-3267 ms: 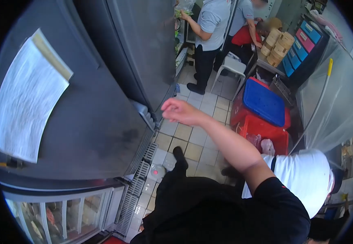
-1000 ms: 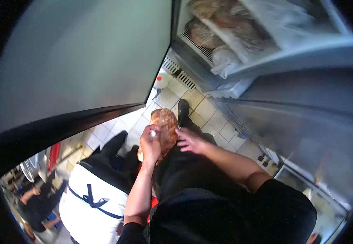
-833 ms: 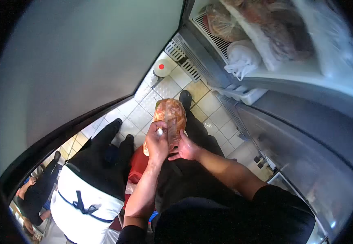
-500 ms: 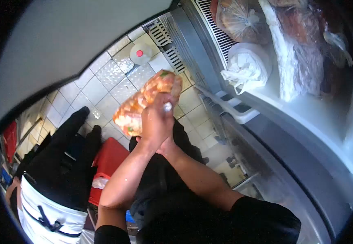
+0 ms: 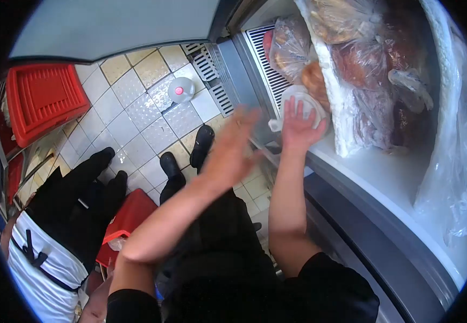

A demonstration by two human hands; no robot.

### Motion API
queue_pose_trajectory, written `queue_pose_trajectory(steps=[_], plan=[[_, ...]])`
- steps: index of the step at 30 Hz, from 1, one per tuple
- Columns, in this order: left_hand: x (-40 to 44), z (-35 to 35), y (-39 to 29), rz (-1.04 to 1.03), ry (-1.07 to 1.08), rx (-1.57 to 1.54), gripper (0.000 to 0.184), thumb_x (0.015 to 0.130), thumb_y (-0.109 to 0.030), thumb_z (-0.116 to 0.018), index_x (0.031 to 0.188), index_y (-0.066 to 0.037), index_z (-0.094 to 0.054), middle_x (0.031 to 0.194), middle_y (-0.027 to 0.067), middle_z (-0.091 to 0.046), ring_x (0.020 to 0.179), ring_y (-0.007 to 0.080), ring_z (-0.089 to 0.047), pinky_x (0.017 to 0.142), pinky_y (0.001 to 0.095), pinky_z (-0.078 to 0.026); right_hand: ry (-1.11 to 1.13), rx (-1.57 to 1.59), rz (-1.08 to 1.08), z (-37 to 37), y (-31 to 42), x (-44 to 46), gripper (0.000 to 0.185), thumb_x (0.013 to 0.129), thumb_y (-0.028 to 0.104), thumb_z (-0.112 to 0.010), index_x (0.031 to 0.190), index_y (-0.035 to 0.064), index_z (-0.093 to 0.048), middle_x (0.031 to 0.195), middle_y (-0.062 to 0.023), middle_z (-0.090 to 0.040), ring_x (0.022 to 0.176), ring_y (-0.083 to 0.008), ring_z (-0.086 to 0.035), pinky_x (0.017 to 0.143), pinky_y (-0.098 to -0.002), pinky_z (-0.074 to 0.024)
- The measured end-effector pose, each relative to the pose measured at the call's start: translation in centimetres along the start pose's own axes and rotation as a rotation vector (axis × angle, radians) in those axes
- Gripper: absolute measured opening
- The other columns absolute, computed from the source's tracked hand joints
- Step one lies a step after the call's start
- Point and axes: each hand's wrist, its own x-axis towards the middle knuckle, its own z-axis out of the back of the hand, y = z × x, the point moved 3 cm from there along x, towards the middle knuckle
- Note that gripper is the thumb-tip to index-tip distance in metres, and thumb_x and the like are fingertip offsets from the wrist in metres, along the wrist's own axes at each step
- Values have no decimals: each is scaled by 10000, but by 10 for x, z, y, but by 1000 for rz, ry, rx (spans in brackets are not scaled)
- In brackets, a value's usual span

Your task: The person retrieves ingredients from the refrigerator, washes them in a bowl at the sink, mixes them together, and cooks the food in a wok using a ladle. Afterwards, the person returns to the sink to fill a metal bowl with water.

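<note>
Left hand [image 5: 230, 153] blurred, grip could not be told. White bag [image 5: 320, 112] partly covered by open, spread right hand [image 5: 300, 126]. Contents of clear bags [image 5: 360, 62] beyond not made out.

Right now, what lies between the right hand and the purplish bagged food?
Past the right hand, part of the white bag, then a frosted ridge; head view shows it.

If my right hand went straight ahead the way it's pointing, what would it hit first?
Probably the white bag at your right hand's fingertips. They overlap in this view, so I can't tell whether they already touch.
</note>
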Motion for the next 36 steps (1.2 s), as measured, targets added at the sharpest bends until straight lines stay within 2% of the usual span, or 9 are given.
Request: queue_pose_trajectory(steps=[4,6,9,12,21,23,25,28,36], plan=[[-44,129,70,475,-316,92,783,826,-59,-774,1483,-44,-349,1483,168,-416,1331,277,-466,1082,394,-424,54,-188,-151,33,3,-29,676,921,531,-581,1422,120,-389,1488,-199,-349,1354,-422,-386,1143,-574,-302],[-41,230,92,104,-672,249,732,885,-166,-750,1489,-60,-350,1425,161,-470,1266,273,-500,1048,374,-440,52,-216,-195,56,16,-42,628,933,520,-570,1385,111,-422,1463,-208,-377,1354,-413,-379,1134,-572,-314],[-8,399,79,49,-1023,-81,843,909,-388,-719,1472,71,-291,1389,216,-478,1243,277,-541,1084,427,-431,20,-375,-329,88,29,-61,570,939,485,-577,1358,115,-464,1414,-180,-455,1304,-395,-448,1118,-562,-340],[45,501,45,-93,-1209,-424,664,1034,-345,-491,1511,46,-244,1505,257,-371,1442,304,-335,1160,451,-350,-5,-486,-368,95,43,-81,577,937,477,-582,1376,125,-452,1405,-163,-475,1264,-380,-490,1103,-552,-362],[138,545,-93,-44,-851,-631,618,1060,-478,-294,1485,-38,-379,1523,198,-398,1407,308,-397,1156,457,-340,12,-643,-433,101,55,-107,617,933,449,-605,1418,119,-414,1435,-159,-468,1251,-380,-497,1088,-532,-386],[126,547,-109,-134,-443,-599,952,917,-791,-152,1574,-103,-135,1629,184,-147,1495,403,-134,1191,647,-146,0,-737,-537,121,60,-109,626,941,441,-598,1428,101,-400,1460,-171,-450,1266,-390,-489,1086,-535,-389],[109,539,-124,-150,-387,-603,880,951,-729,-203,1549,-83,-202,1564,252,-242,1430,446,-279,1169,612,-233,-29,-846,-615,146,68,-107,627,955,438,-579,1437,86,-384,1469,-178,-444,1269,-393,-493,1073,-537,-402],[74,553,-141,-4,-625,-635,684,1033,-587,-314,1437,-53,-451,1381,142,-572,1259,246,-546,1053,397,-422,-81,-1012,-671,178,81,-95,575,980,436,-543,1396,66,-401,1457,-180,-452,1236,-385,-522,1019,-526,-450],[-64,644,-168,-152,-665,-538,631,1055,-530,-314,1378,-25,-510,1254,98,-653,1060,159,-646,943,314,-508,86,-1437,-694,67,12,-87,447,983,421,-545,1285,96,-489,1206,-115,-625,995,-275,-645,851,-458,-533]])
